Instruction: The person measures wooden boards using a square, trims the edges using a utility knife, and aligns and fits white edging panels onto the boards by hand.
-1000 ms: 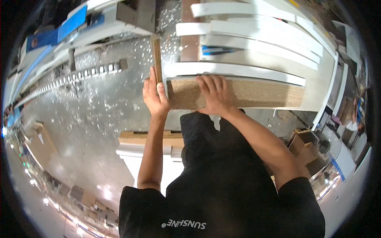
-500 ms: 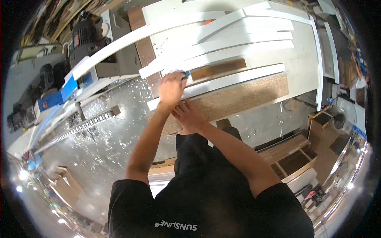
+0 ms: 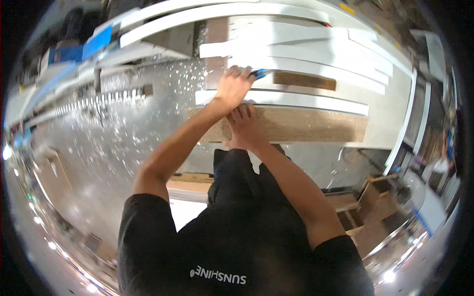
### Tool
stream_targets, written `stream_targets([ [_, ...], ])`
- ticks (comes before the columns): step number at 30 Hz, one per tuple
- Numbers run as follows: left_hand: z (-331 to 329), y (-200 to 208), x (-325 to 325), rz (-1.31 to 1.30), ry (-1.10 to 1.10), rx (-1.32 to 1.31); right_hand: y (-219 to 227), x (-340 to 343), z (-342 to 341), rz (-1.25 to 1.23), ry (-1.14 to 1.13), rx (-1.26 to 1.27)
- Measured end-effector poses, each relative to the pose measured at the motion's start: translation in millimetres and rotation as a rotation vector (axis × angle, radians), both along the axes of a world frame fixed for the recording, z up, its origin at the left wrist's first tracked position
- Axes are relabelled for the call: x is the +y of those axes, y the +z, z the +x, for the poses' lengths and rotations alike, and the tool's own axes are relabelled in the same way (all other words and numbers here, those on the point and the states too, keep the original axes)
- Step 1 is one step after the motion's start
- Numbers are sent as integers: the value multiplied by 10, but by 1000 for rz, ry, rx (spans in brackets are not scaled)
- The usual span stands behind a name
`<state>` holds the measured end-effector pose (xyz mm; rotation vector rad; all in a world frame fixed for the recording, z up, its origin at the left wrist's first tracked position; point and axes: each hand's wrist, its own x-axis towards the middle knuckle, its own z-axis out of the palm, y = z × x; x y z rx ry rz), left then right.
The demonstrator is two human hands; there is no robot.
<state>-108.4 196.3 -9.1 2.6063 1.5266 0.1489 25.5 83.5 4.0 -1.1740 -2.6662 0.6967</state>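
My left hand [image 3: 234,89] is closed round a small blue-and-dark tool [image 3: 259,74], perhaps a knife; its blue end sticks out past the fingers. That hand is above the left part of a white strip [image 3: 296,98]. Below it, my right hand [image 3: 244,129] lies on a brown wood-grain board [image 3: 311,125], fingers spread toward the strip and thumb by the board's near edge. The white strip runs along the board's far edge. Just beyond, a short dark-brown wood piece [image 3: 306,81] lies near the tool.
Several more white strips [image 3: 316,69] lie across the pale table [image 3: 377,111]. Long white pieces [image 3: 197,20] reach out past its left side. Blue machine parts [image 3: 97,42] and a toothed rail [image 3: 84,104] stand to the left, over a floor strewn with white scraps. Wooden boxes [image 3: 373,197] sit at right.
The view has turned, so the strips and board now run more level. Both hands appear slightly farther right. The left hand still holds the blue tool, and the right remains on the board.
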Motion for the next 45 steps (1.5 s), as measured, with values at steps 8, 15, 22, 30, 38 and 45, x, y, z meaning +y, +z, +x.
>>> stream_targets([
  [8,-105,60,47,-59,113,-15,132,45,-219,67,37,-66],
  [15,-1564,564,-1075,-93,541,-928,222,16,-223,158,99,-241],
  [22,-1499,-286,-3222,-324,1175,-1410,140,-28,-229,183,82,-344],
  [30,-643,-502,-3367,-401,1093,-1631,34,-27,-174,226,114,-292],
  [38,-840,-822,-3420,-377,925,-1558,57,-36,-188,200,120,-280],
  [45,-1022,-953,-3395,-552,832,-1558,80,-15,-218,196,104,-303],
])
